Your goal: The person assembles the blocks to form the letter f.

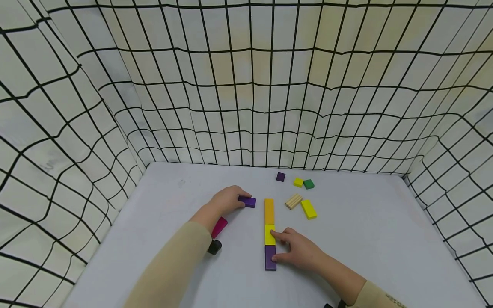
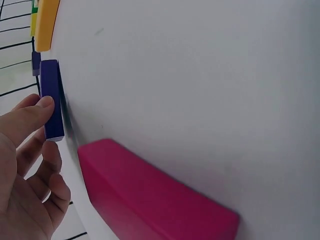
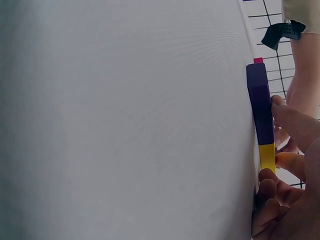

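My left hand [image 1: 226,201] pinches a small purple block [image 1: 249,202] between thumb and fingers, left of the row's far end. In the left wrist view the thumb lies on the face of that purple block [image 2: 51,82]. A straight row of end-to-end blocks runs away from me: a purple block [image 1: 270,264] nearest, a yellow block [image 1: 268,238] in the middle, an orange block [image 1: 269,211] farthest. From the right side, my right hand [image 1: 304,253] touches the row, thumb on the near purple block [image 3: 261,110] and index finger on the yellow one. A magenta block [image 1: 220,226] lies by my left wrist.
Beyond the row, on the white table [image 1: 369,239], lie a dark purple block [image 1: 280,176], a small yellow block [image 1: 298,182] and a green block [image 1: 309,184]. Right of its far end are a ridged wooden piece [image 1: 293,201] and a yellow block [image 1: 309,209]. Black netting [image 1: 252,83] encloses the table.
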Available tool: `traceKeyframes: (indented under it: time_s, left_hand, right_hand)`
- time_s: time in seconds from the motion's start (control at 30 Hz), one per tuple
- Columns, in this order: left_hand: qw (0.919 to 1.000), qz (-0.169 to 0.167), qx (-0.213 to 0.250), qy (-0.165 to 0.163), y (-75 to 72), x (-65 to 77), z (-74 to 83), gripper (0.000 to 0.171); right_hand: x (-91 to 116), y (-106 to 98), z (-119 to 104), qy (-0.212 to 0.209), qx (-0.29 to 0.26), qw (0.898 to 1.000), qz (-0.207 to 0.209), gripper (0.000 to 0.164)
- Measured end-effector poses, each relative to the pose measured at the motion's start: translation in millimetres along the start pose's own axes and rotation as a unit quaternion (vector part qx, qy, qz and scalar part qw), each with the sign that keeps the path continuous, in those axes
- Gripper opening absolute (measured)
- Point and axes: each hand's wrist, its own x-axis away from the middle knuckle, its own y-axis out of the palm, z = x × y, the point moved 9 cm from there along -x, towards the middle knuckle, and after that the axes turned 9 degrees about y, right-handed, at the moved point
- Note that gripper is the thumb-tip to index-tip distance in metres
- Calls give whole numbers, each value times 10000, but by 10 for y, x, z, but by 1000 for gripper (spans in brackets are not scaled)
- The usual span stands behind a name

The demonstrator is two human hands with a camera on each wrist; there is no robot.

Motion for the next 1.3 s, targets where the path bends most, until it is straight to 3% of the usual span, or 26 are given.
traceKeyframes:
  time_s: [0.5, 0.8, 1.3]
  left_hand:
    - [9997, -93, -186, 120, 76, -92, 113, 37]
    - [9999, -103, 50, 4, 107, -94, 143, 36]
    - [9999, -89, 30, 72, 166, -131, 167, 33]
  right_hand:
    - [24, -45, -73, -93, 2, 9999, 73, 75]
    - [29, -44, -75, -77, -25, 10000, 35, 74]
    - [10, -19, -35, -5, -42, 10000, 6, 74]
